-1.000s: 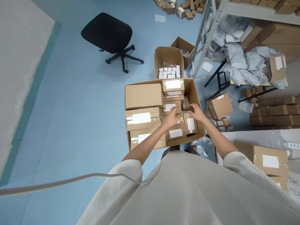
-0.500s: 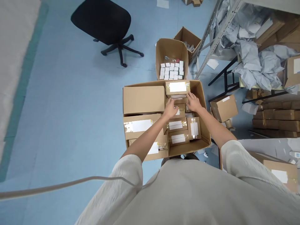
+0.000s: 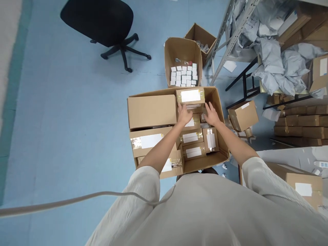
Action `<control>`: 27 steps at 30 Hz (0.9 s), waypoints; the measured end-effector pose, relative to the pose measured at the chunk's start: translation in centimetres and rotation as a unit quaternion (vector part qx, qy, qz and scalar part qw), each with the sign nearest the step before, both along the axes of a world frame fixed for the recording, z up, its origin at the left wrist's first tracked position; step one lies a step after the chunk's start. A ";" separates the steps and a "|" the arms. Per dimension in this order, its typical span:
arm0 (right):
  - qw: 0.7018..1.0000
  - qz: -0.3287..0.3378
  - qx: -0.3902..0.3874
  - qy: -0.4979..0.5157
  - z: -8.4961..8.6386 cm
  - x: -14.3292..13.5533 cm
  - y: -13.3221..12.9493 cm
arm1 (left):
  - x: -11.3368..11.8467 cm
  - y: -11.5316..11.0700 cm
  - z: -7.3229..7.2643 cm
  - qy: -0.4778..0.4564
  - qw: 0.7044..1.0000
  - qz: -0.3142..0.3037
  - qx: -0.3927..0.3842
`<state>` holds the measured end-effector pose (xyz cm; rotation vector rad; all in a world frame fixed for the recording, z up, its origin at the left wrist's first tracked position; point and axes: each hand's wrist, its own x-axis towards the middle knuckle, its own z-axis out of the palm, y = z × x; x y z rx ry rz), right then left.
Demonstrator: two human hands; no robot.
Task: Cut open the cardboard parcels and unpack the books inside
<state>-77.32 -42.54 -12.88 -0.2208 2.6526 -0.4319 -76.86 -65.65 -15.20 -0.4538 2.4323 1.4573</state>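
A large open carton [image 3: 191,166] stands before me, packed with smaller cardboard boxes. My left hand [image 3: 185,115] is at the near left corner of a taped box with a white label [image 3: 191,96], fingers apart; whether it touches the box I cannot tell. Just off that box's near right corner is my right hand [image 3: 211,115], open with fingers spread. Under my wrists lie smaller labelled boxes, among them one box [image 3: 190,137] and an upright-labelled box [image 3: 211,140]. A plain brown box [image 3: 152,111] fills the carton's far left part, with a labelled box [image 3: 146,140] nearer me.
Beyond the carton stands an open box of small white boxes [image 3: 183,76], with another open box [image 3: 201,36] behind it. A black swivel chair [image 3: 97,22] is far left. Metal shelving [image 3: 233,42] and grey bags [image 3: 271,65] occupy the right. A cable [image 3: 102,194] crosses low left.
My left hand has shifted left along the taped box's near side to its corner. My right hand's fingers have spread and come slightly away from the box. The whole view has shifted a little.
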 end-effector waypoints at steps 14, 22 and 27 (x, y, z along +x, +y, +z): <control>0.995 0.084 0.031 0.042 1.5 0.6 -0.9 | -0.6 1.9 1.4 -0.041 0.998 0.045 -0.024; 0.999 0.019 0.028 0.033 0.7 -0.4 -1.0 | -0.3 3.8 2.9 -0.014 0.996 0.053 -0.075; 0.997 -0.058 -0.058 0.008 -0.9 -1.8 -0.5 | 0.2 3.7 2.9 0.000 0.998 0.061 -0.011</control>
